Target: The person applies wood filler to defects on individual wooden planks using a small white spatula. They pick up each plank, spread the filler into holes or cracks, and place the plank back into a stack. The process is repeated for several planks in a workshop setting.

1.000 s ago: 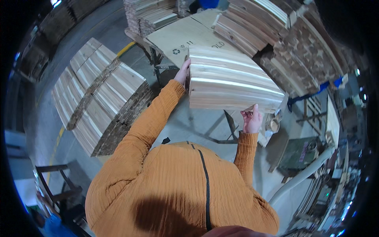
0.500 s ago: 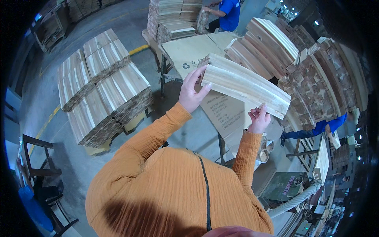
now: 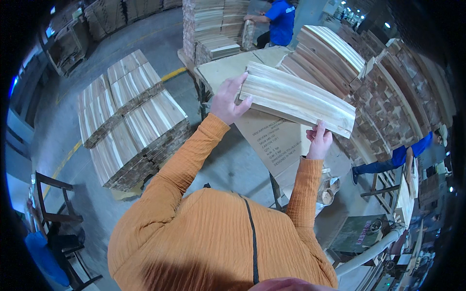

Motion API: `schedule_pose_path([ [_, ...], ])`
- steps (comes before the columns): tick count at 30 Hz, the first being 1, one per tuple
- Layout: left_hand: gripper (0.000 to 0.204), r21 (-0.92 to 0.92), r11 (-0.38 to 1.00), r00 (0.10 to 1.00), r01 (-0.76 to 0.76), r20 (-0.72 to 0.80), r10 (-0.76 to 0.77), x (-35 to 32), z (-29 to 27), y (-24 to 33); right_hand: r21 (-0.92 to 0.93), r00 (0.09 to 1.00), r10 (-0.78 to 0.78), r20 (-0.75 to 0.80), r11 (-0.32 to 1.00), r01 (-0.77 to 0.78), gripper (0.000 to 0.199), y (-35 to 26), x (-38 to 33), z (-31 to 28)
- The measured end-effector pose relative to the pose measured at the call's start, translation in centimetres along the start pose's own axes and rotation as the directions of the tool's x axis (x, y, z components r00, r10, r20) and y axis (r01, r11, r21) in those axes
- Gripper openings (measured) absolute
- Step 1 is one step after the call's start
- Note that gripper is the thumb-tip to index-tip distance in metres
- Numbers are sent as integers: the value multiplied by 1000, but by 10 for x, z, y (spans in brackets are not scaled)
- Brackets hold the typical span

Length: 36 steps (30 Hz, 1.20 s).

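A pale wooden board is held up in front of me, tilted down toward the right, over a cardboard-topped table. My left hand grips its left end, the thumb along the near edge and the fingers behind the end. At the near edge close to the right end, my right hand pinches it between thumb and fingers. More than one board may be in the grip; the front one hides what lies behind. Behind it, a stack of boards rests on the table's far side.
Stacked boards stand on the floor at left. Tall stacks of boards rise at right. One person in blue works by a far stack; another bends at the right. Small containers sit beside my right forearm. A chair is at left.
The board has shifted slightly up and left, with both hands still on it. The view has turned a little. The person at right has come further into view.
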<state>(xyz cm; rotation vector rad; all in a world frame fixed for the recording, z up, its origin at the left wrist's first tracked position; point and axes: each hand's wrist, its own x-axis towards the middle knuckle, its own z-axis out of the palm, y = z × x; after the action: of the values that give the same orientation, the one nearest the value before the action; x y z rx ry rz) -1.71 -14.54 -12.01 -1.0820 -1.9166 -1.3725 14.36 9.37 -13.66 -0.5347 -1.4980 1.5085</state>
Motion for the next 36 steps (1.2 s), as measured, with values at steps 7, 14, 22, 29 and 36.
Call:
schedule_pose_path([
  [7, 81, -492, 870, 995, -35, -100, -16, 36, 54, -41, 9, 966, 140, 219, 989, -145, 31, -16, 28, -10],
  [14, 80, -686, 728, 999, -4, -35, -28, 48, 68, -111, -92, 990, 110, 91, 991, -102, 19, -3, 48, -164],
  [22, 89, -615, 787, 997, -56, -70, 16, 67, 81, -81, -818, 948, 71, -312, 488, -305, 29, 59, -9, -355],
  [29, 88, -484, 872, 976, -76, -215, -34, 36, 104, 25, -925, 918, 351, -185, 253, -283, 23, 69, -6, -352],
  [36, 83, -550, 828, 987, -109, -158, 26, 45, 100, 6, -997, 873, 488, 5, -64, 42, 18, 78, -33, -333],
])
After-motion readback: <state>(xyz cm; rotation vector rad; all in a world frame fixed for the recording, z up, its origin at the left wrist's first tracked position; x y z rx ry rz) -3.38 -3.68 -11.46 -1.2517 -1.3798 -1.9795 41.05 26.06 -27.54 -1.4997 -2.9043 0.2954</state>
